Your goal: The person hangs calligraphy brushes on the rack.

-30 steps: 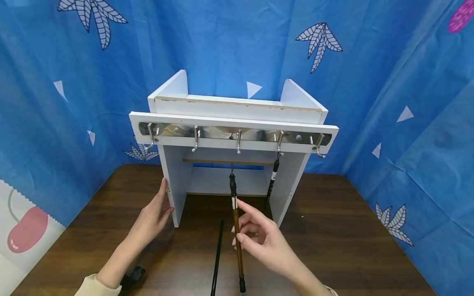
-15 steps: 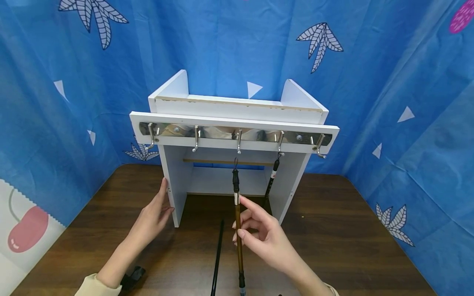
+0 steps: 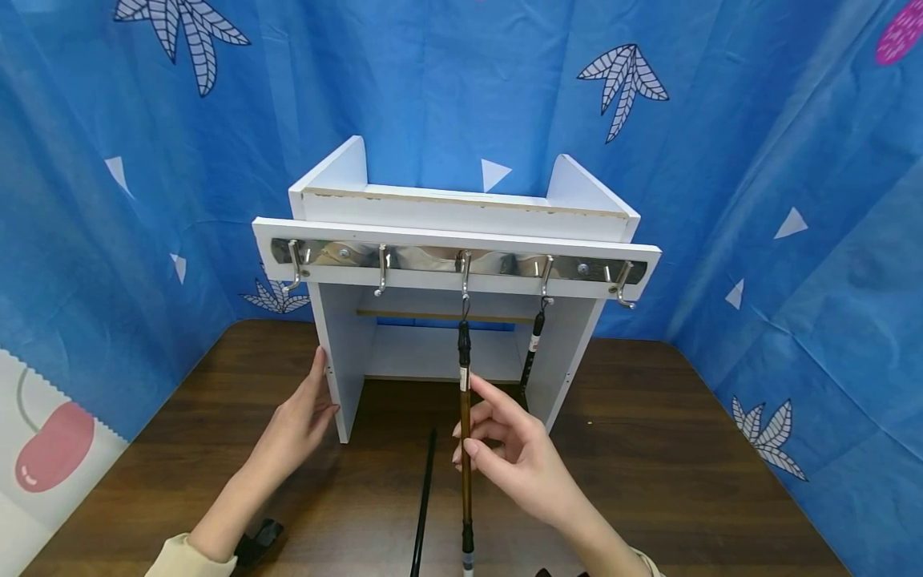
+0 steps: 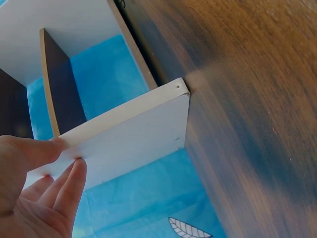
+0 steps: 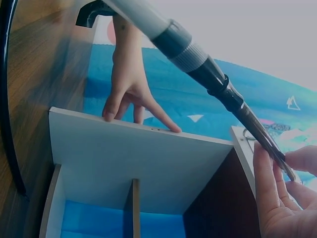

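Fingers of your right hand [image 3: 521, 461] pinch the brown rod [image 3: 466, 490], seemingly hooked; far rod [image 3: 534, 344] hung, nearer black rod [image 3: 424, 505] unhung; left hand [image 3: 297, 423], straight-fingered, touches the rack [image 3: 461, 215].

Creased blue curtain [image 3: 447, 96] with leaf prints [image 3: 199, 56] and white triangles [image 3: 494, 174] behind a dark wood-grain table [image 3: 649, 481]

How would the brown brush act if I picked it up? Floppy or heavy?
Probably stiff: the brown brush looks straight, with no sag. Probably light: it's slim, and the right hand holds it by just the fingers. On the table it might roll, since its shaft looks round in the right wrist view.
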Tool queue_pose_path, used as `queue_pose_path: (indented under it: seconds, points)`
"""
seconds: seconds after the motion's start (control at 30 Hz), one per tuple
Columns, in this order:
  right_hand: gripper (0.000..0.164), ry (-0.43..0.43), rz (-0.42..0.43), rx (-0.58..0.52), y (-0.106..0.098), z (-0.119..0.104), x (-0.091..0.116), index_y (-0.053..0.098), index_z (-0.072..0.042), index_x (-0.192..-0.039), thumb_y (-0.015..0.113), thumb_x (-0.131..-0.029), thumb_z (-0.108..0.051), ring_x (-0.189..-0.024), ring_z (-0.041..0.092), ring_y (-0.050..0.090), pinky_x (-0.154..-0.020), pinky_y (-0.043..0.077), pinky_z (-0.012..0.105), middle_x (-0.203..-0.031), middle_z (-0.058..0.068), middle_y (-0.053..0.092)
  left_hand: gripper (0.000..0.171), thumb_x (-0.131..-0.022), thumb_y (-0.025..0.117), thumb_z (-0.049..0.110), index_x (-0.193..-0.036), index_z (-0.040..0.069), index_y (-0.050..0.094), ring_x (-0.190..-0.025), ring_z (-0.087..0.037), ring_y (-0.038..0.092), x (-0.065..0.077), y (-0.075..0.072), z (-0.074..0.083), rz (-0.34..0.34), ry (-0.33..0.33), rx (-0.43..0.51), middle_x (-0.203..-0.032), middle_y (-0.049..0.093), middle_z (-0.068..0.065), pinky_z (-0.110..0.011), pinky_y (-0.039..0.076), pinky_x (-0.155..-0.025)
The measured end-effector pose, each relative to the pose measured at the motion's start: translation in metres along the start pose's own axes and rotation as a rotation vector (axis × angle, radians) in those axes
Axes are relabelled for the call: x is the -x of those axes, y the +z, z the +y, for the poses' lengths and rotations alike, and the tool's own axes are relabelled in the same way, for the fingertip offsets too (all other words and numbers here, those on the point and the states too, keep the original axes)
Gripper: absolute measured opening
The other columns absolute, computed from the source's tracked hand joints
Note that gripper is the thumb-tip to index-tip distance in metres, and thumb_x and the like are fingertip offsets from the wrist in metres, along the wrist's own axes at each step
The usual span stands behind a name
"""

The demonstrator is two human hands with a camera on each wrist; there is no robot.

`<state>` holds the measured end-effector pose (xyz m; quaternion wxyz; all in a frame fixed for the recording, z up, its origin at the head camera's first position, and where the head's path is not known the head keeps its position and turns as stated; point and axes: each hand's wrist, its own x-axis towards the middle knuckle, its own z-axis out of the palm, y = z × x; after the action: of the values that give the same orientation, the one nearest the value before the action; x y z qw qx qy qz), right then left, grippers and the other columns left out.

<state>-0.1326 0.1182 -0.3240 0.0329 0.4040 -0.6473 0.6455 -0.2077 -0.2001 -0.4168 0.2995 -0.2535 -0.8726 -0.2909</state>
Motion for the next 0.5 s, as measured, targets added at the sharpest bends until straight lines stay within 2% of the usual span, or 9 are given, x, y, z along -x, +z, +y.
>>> queue_pose_path:
  seconds: [0.2, 0.5]
  points:
    - [0.064, -0.005, -0.002, -0.021, -0.0003, 0.0001, -0.0016, 0.03, -0.005, -0.146, 0.051, -0.088, 0.014, -0.078, 0.024, 0.063, -0.063, 0.056, 0.042, -0.098, 0.021, 0.055, 0.108, -0.069, 0.073, -0.018, -0.151, 0.008, 0.006, -0.088, -0.033, 0.065, 0.0, -0.0001, 0.0001, -0.001, 0.0, -0.002, -0.141, 0.034, -0.028, -0.038, 0.055, -0.067]
    - [0.064, 0.006, 0.004, -0.043, -0.0006, 0.0009, -0.0033, 0.029, -0.005, -0.146, 0.051, -0.089, 0.013, -0.079, 0.023, 0.063, -0.063, 0.056, 0.038, -0.098, 0.021, 0.055, 0.108, -0.069, 0.073, -0.018, -0.151, 0.007, 0.007, -0.089, -0.033, 0.065, 0.0001, 0.0, -0.0002, 0.002, 0.008, -0.001, -0.141, 0.034, -0.028, -0.038, 0.055, -0.067]
